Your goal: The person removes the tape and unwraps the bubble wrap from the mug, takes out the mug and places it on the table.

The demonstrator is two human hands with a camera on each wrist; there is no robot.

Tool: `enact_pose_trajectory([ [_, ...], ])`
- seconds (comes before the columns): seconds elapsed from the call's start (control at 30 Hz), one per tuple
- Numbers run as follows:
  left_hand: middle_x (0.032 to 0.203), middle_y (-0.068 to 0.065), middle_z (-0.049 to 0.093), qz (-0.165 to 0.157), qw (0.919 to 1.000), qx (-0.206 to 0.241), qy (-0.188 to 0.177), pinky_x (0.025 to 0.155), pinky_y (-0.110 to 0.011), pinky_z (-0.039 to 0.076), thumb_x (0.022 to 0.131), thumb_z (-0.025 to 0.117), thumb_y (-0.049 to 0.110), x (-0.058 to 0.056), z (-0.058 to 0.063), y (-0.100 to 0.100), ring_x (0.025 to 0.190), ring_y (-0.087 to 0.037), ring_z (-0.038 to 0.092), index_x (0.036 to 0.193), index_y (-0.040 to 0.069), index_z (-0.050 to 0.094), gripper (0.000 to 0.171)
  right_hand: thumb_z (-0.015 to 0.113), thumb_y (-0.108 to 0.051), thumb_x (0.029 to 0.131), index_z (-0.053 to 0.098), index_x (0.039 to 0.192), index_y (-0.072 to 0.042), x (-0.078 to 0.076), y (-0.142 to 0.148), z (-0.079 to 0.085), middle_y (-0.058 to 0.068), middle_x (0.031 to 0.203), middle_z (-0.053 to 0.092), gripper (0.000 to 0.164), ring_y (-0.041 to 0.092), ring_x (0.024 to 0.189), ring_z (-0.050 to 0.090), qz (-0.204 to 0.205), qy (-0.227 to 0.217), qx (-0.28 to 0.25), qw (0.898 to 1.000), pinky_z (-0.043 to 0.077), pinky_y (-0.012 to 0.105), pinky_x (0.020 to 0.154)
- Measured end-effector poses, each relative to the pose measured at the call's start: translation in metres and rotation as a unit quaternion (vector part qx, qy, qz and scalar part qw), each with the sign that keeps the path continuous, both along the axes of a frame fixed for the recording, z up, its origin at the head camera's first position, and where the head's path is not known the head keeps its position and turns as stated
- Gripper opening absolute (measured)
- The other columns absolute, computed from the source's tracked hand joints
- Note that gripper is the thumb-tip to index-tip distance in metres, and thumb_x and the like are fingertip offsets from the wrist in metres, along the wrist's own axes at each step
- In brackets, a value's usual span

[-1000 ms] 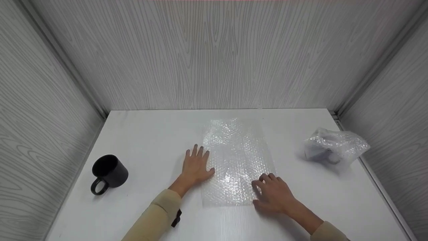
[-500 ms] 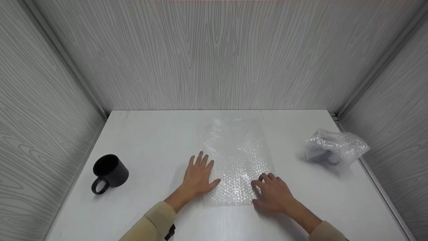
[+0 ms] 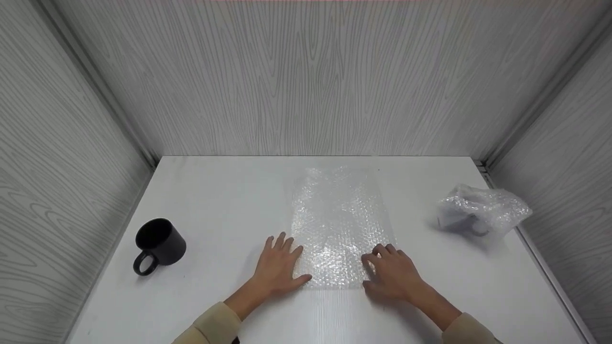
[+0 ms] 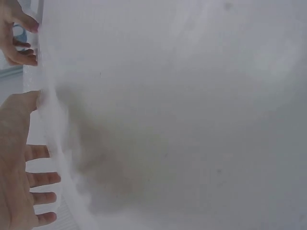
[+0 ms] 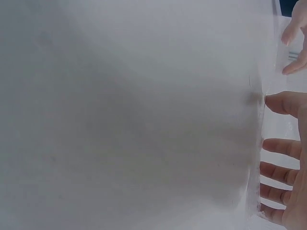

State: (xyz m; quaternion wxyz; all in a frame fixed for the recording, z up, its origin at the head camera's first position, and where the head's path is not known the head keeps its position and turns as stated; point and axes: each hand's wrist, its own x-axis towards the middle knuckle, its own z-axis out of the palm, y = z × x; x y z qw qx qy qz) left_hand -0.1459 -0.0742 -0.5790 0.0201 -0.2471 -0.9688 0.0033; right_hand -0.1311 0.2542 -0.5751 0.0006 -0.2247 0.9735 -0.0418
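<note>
A clear bubble wrap sheet [image 3: 342, 215] lies flat on the white table [image 3: 224, 191], straight in front of me. My left hand [image 3: 276, 267] rests at its near left edge, fingers spread and the thumb over the sheet. On the near right edge, my right hand [image 3: 394, 272] touches the sheet with bent fingers and thumb. In the right wrist view the fingertips [image 5: 276, 146] of that hand meet the surface. The left wrist view shows the spread fingers [image 4: 43, 178] of my left hand. Neither hand grips anything.
A black mug [image 3: 167, 243] stands at the left, its handle toward me. Near the right edge lies a bundle of bubble wrap [image 3: 485, 208] around a mug-like thing with a handle. Grey wood-grain panels [image 3: 306, 86] enclose the table at the back and sides.
My left hand has slid toward me along the left edge of the bubble wrap, to its near corner. The right hand has stayed in place.
</note>
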Motion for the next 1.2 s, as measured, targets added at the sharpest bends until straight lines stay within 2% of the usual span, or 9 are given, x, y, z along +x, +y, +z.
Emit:
enact_pose_trajectory([
  [0.3,0.152,-0.012,0.06,-0.009,0.9999,0.009,-0.009,0.12,-0.059,0.041,0.09,0.056,0.078,0.0,-0.005,-0.003,0.15,-0.038,0.047,0.147,0.021,0.06,0.08,0.079,-0.05,0.084,0.07,0.126,-0.023,0.001,0.0,-0.001,0.008,0.121,0.066,0.051,0.031,0.113,0.062,-0.003,-0.001,-0.002,1.0,0.057,0.051,0.091],
  [0.53,0.154,-0.014,0.058,-0.003,0.9993,0.031,-0.022,0.121,-0.061,0.04,0.091,0.058,0.076,0.002,-0.007,-0.003,0.15,-0.04,0.046,0.149,0.02,0.059,0.081,0.08,-0.051,0.084,0.07,0.126,-0.022,0.002,0.001,0.0,0.007,0.121,0.066,0.052,0.03,0.112,0.062,0.0,0.009,-0.006,1.0,0.057,0.05,0.091],
  [0.73,0.155,-0.015,0.057,0.001,0.9993,0.031,-0.024,0.121,-0.061,0.04,0.091,0.057,0.077,0.002,-0.006,-0.001,0.151,-0.041,0.046,0.149,0.019,0.059,0.082,0.079,-0.049,0.084,0.07,0.128,-0.022,0.002,0.003,0.002,0.006,0.121,0.066,0.052,0.029,0.111,0.062,0.005,0.025,-0.013,1.0,0.056,0.048,0.092],
  [0.93,0.155,-0.014,0.057,0.003,0.9995,0.021,-0.025,0.12,-0.06,0.041,0.091,0.057,0.077,0.001,-0.005,-0.001,0.15,-0.04,0.046,0.149,0.02,0.059,0.082,0.079,-0.048,0.085,0.07,0.133,-0.02,0.002,0.006,0.012,0.005,0.124,0.066,0.056,0.03,0.116,0.062,0.004,0.049,-0.031,0.998,0.056,0.048,0.096],
  [1.2,0.154,-0.014,0.058,0.002,0.9995,0.018,-0.027,0.121,-0.061,0.04,0.091,0.057,0.077,0.001,-0.004,-0.002,0.15,-0.04,0.046,0.149,0.019,0.059,0.082,0.078,-0.045,0.088,0.068,0.138,-0.019,-0.002,0.019,0.034,0.006,0.127,0.067,0.058,0.03,0.117,0.063,-0.006,0.08,-0.062,0.995,0.056,0.053,0.098],
])
